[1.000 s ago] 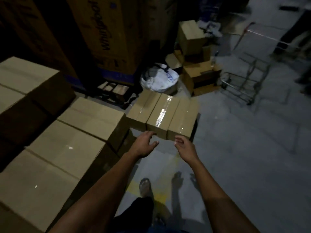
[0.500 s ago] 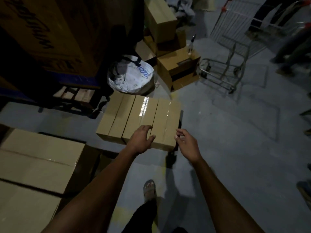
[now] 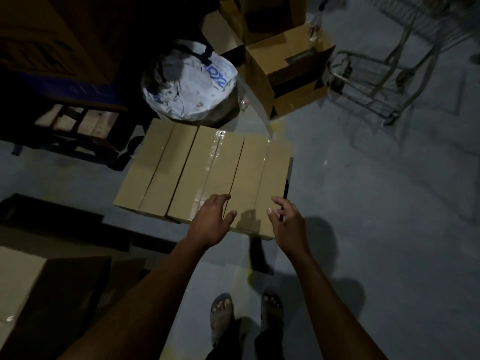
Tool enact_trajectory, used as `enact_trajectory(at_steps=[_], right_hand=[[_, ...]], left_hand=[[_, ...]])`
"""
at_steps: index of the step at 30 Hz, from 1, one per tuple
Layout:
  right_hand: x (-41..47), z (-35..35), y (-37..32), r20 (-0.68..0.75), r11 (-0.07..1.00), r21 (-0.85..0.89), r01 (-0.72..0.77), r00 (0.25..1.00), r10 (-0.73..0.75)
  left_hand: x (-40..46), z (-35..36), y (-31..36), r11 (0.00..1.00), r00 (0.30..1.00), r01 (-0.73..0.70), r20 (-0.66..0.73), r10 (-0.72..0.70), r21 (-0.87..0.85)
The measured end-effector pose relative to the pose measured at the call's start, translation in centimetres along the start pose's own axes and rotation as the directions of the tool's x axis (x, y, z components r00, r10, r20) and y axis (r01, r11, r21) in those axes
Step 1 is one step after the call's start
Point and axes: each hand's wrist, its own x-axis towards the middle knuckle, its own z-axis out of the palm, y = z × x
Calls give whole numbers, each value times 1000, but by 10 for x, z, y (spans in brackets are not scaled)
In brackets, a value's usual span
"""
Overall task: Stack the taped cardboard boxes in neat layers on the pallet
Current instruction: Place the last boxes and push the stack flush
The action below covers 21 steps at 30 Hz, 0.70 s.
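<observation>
A: Start at your left. What's down there?

B: A stacked cardboard box [image 3: 39, 294] sits at your lower left, partly out of view. Further up stands a dark wooden pallet [image 3: 75, 126] under a large printed carton [image 3: 52, 35].

A: And in the middle?

B: Three taped cardboard boxes [image 3: 202, 172] lie side by side on the grey floor [image 3: 376, 203], touching, tape glinting along their tops. Just behind them sits a white plastic bag [image 3: 187, 79].

A: Your hands?

B: Your left hand [image 3: 211, 222] reaches over the near edge between the middle and right-most box, fingers spread and relaxed, holding nothing; I can't tell whether it touches. Your right hand [image 3: 287, 224] hovers at the near right corner of the right-most box, fingers loosely spread, also holding nothing.

A: To the right?

B: Brown cartons [image 3: 291, 68] piled behind, then a metal hand trolley [image 3: 376, 81]. Your sandalled feet [image 3: 246, 315] stand below.
</observation>
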Motion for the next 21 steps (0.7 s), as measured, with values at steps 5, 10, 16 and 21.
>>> enact_trajectory(at_steps=[5,10,16,21], right_hand=[[54,54,102,10,1000,-23,12,1000,-12],[99,103,208,-2,999,-45,-9,1000,9],[144,146,293,-11,994,-106,-39,999,38],[186,147,319,-27,991,-131,-14,1000,11]], left_hand=[[57,103,-65,999,999,47,-24,-48,-14],[102,207,-129,994,993,110,-42,-110,-14],[133,290,-183,980,977,189,-112,-182,60],[140,316,-190,968,943,203,-297,-153,145]])
